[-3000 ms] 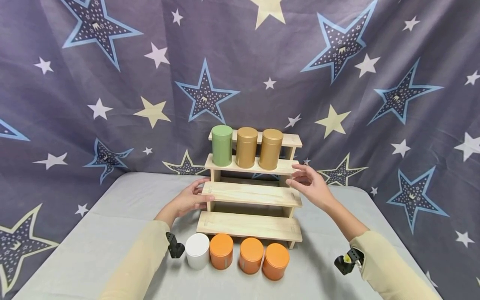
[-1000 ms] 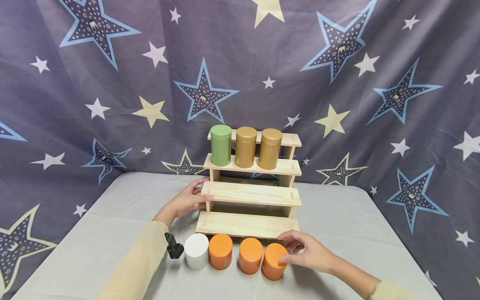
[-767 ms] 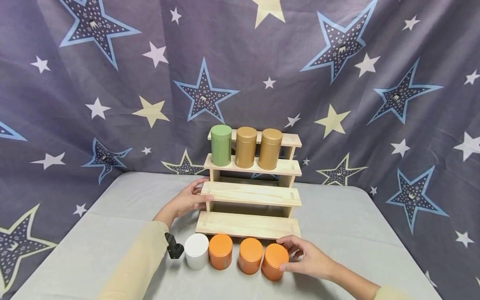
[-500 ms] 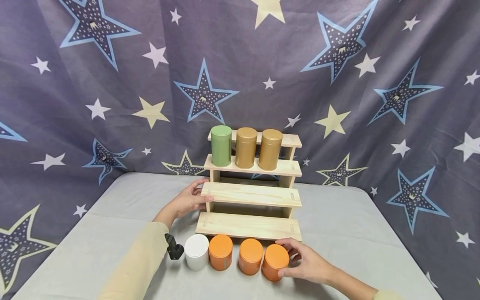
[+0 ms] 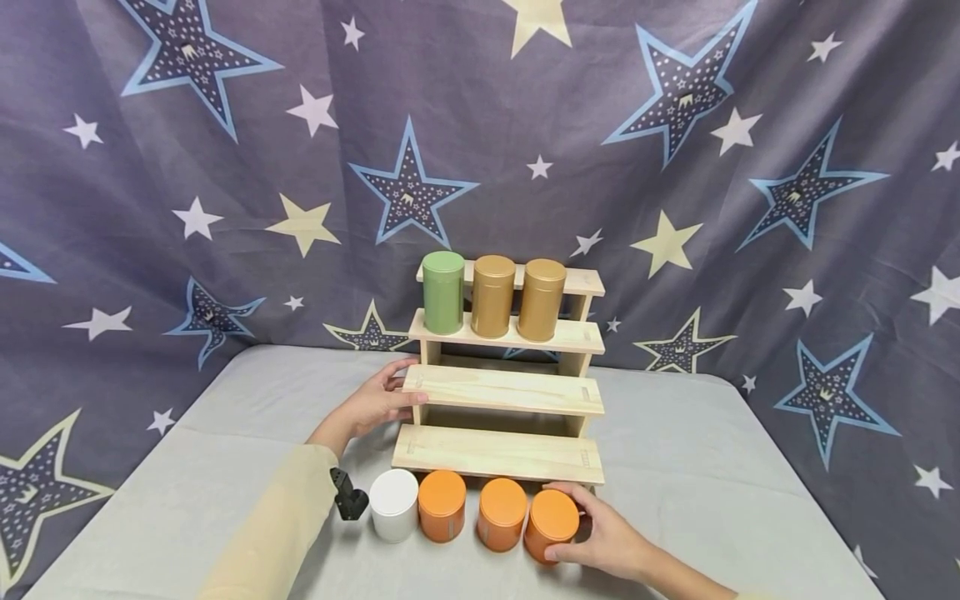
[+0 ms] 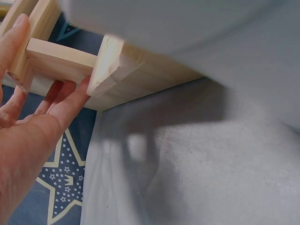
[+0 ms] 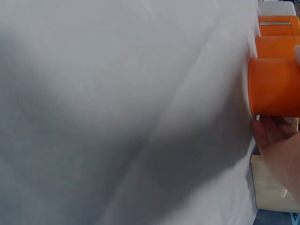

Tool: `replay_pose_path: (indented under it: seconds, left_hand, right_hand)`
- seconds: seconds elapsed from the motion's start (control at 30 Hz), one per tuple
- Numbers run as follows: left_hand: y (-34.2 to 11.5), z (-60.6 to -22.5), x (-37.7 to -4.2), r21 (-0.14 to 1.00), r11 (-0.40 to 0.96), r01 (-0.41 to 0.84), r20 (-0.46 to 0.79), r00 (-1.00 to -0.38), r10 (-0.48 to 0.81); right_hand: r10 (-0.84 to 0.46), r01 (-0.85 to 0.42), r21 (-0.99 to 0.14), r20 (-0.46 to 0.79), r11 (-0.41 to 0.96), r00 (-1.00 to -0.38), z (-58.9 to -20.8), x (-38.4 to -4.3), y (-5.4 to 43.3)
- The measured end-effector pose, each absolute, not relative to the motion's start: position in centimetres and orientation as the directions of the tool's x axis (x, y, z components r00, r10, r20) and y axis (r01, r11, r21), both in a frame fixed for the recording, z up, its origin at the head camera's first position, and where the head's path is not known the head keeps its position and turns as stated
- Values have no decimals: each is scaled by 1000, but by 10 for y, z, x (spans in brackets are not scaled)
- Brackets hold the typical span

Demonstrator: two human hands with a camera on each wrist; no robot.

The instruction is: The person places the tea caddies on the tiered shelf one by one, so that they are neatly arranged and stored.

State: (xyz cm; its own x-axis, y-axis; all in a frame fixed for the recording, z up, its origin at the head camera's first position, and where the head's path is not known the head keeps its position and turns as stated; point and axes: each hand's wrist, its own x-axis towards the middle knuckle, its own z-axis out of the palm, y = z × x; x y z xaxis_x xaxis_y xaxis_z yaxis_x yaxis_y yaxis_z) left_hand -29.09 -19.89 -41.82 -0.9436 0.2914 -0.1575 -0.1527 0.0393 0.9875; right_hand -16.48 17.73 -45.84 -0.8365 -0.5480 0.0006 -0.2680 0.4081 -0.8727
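Note:
A stepped wooden display shelf [image 5: 495, 450] stands on the table. On its upper step are a green tin [image 5: 443, 293] and two gold tins [image 5: 492, 297]. My left hand [image 5: 371, 402] grips the shelf's left side, the thumb over a lower step's end and the fingers against the side, as the left wrist view shows. In front of the shelf, my right hand [image 5: 611, 537] holds the rightmost orange tin [image 5: 551, 525] between thumb and fingers. That tin [image 7: 274, 87] stands on the cloth in the right wrist view.
To the left of the held tin, in a row, stand two orange tins [image 5: 502, 515] and a white tin [image 5: 393, 506]. A grey cloth [image 5: 697, 467] covers the table. Behind hangs a purple curtain [image 5: 525, 100] with stars.
My right hand has left the shelf's right end, come down to the rightmost orange tin and closed its fingers round it. My left hand has stayed on the shelf.

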Motion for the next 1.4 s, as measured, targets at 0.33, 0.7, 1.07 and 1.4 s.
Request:
replay_pose_path:
  seconds: [0.33,0.7,1.07,1.4]
  left_hand:
    - [-199,-419,-293,987,42,-153,-159,-946,284]
    - [-198,-420,-292,988,39,-147,-152,-947,283]
    - [-197,-421,-292,989,34,-142,-145,-947,286]
    - [-198,-420,-291,990,14,-141,-139,-946,293]
  right_hand:
    - [-488,-225,-890,3,397,-873,-463,-162,175]
    - [-416,-234,-878,44,418,-908,-458,-162,181]
    - [-408,-277,-868,96,412,-908,-446,-162,186]
    - [-366,-344,-866,207,362,-907,-434,-168,190]
